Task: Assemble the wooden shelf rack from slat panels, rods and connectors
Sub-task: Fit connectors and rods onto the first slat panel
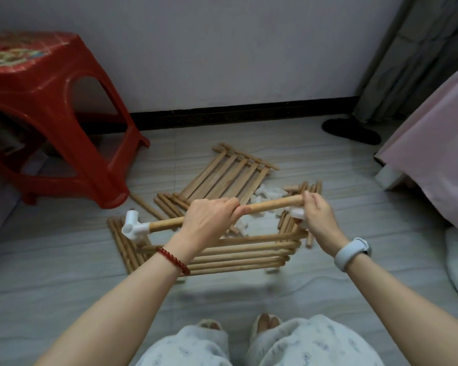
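Grey tiled floor (pixel 64 273), pale wall behind, red stool (pixel 50 107) at the far left. All positions below are taken from the rod (pixel 270 206) I hold level above the floor. My left hand (pixel 209 220) is wrapped around its middle, fingers curled over the top. A white connector (pixel 132 224) is already seated on its left end. My right hand (pixel 315 215) sits at the right end, fingers pinching a second connector (pixel 298 214) just under the tip; it is not yet on. Directly below the rod lies a part-built frame (pixel 222 252) of rods. Beyond it, a slat panel (pixel 228 175) lies flat, with loose connectors (pixel 265 194) and spare rods (pixel 310 187) beside it.

Risks, as I judge them: the socket may meet the tip askew and jam. A hard push could loosen the fitted left connector. A dropped connector would land among the loose parts.
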The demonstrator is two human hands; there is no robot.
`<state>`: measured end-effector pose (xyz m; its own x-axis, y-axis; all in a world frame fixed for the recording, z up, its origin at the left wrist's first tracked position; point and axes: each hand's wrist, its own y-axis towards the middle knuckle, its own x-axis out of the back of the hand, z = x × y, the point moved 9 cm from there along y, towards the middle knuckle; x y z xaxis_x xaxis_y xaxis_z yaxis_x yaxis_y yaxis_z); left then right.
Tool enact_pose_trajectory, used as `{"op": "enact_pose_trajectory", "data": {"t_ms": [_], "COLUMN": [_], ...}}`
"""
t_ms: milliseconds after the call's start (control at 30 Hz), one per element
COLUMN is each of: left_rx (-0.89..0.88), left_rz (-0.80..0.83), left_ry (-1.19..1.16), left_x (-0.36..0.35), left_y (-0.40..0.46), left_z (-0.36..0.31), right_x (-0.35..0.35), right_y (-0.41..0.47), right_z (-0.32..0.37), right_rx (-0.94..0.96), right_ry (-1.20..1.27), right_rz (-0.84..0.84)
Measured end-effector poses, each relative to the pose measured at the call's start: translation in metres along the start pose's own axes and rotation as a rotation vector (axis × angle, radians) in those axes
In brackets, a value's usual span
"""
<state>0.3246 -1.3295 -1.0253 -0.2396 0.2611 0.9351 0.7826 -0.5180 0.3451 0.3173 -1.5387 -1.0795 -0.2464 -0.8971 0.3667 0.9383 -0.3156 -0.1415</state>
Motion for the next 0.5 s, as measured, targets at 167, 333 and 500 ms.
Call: {"op": "enact_pose_trajectory", "data": {"t_ms": [167,333,500], "left_rx": [0.03,0.019,0.154], "left_rz": [0.028,-0.021,0.06], "left_ry": [0.069,0.041,0.101], "left_x": [-0.009,0.003,-0.014], "left_y": [-0.002,-0.004,0.003], "left_z": [-0.002,-0.003,0.009], "right_x": [-0.001,-0.009,-0.011], "right_y": [0.002,0.009,0.007], "right_z": [-0.006,-0.011,-0.01], "right_rx": [-0.013,-0.115,-0.121], "right_ry": [0.026,0.028,0.15], "right_rz": [0.036,0.045,0.081]}}
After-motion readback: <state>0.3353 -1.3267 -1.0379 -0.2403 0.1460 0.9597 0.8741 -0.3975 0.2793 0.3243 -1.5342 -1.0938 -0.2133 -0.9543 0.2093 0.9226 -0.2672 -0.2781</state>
